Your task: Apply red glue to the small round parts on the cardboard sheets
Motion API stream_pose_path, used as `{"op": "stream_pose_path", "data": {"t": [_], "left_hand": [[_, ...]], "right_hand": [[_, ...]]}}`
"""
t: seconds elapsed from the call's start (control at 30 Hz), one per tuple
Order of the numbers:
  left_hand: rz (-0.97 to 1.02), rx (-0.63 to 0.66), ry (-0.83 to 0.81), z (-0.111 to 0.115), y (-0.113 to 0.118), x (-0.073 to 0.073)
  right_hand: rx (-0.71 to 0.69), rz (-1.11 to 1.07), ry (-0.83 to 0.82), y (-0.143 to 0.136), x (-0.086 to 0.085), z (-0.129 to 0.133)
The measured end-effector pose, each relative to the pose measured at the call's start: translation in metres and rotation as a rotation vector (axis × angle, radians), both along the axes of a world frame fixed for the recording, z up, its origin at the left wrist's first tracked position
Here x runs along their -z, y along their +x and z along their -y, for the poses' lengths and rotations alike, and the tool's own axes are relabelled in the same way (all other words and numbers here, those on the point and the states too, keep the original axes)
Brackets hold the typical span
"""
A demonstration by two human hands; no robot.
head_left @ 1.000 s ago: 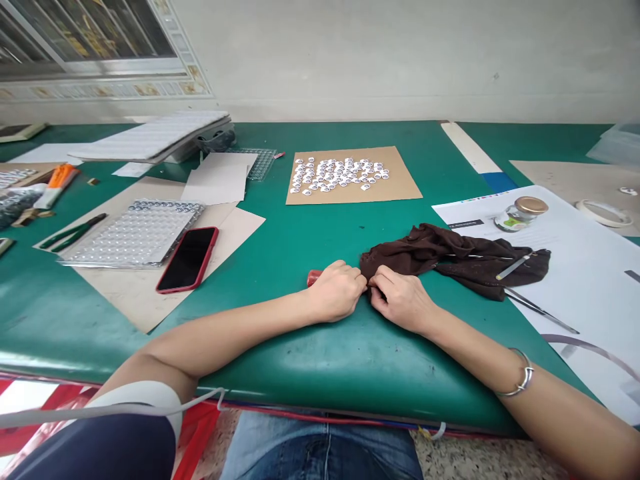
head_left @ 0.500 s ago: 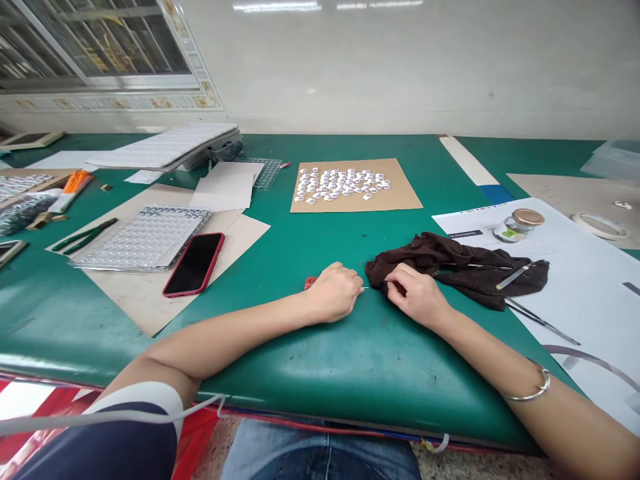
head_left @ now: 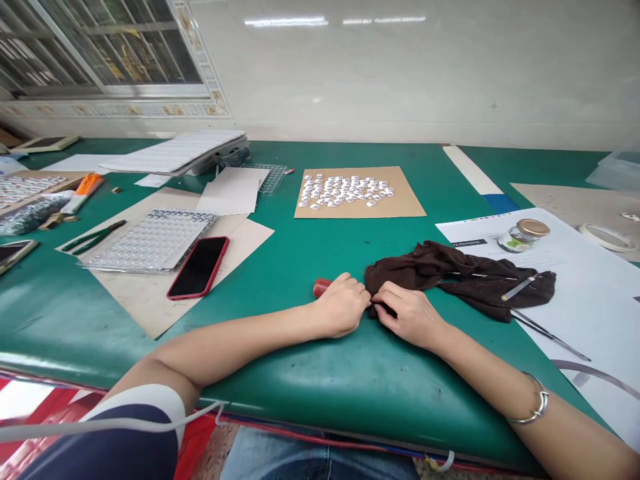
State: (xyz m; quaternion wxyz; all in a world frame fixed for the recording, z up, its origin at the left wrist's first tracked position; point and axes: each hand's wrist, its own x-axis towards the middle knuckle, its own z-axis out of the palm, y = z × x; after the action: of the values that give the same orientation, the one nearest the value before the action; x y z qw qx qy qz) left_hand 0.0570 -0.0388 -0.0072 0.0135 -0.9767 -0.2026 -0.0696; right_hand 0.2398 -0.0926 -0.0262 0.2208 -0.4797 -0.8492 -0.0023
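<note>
My left hand is closed in a fist around a tool with a red handle, whose rounded end sticks out on the left. The tool's kind is hidden in the fist. Close against it, my right hand is closed in a pinch on the near left edge of a crumpled dark brown cloth. The fingertips of both hands meet or nearly meet there, and the cloth's edge lies between them. A small flat strip rests on the cloth's right part, and metal tweezers lie beside it.
Small white printed pieces lie on a brown board. On the left are a red-cased phone, a clear sheet of domed pieces and green-handled pliers. A lidded glass jar and a tape roll are on the right.
My right hand has moved left with the cloth's edge, up to my left fist. The thin metal tip that showed at the fist is now covered. More of the red handle shows.
</note>
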Motion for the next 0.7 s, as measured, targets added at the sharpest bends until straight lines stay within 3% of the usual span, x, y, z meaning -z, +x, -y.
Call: {"op": "stream_pose_path", "data": {"t": [0.43,0.7], "left_hand": [[0.092,0.055,0.021,0.003,0.001,0.009],[0.178,0.08,0.036,-0.006,-0.004,0.018]], "right_hand": [[-0.028,0.04,0.044,-0.002,0.008,0.005],[0.036,-0.12,-0.077,0.013,0.01,-0.002]]}}
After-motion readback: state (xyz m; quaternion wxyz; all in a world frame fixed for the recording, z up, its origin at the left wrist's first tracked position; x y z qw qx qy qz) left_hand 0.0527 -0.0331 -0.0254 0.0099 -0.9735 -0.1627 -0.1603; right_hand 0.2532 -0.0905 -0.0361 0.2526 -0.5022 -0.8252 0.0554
